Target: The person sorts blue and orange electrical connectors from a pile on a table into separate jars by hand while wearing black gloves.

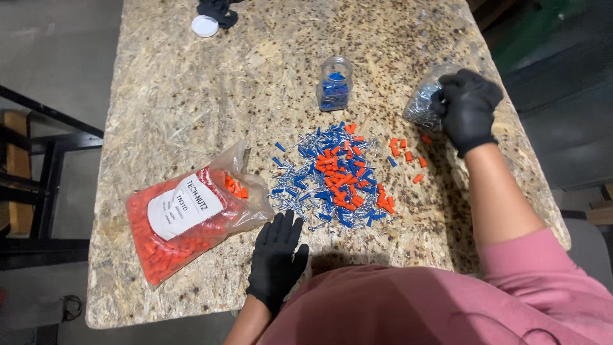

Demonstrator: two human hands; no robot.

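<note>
A mixed pile of small orange, blue and silver parts lies in the middle of a speckled stone table. My left hand, in a black glove, rests flat on the table just below the pile, fingers apart, holding nothing. My right hand, also gloved in black, grips a clear plastic bag of silver parts at the table's right side. A few loose orange parts lie just below that bag.
A clear plastic bag full of orange parts, with a white label, lies open at the left. A clear jar with blue parts stands behind the pile. A white lid and a dark object sit at the far edge.
</note>
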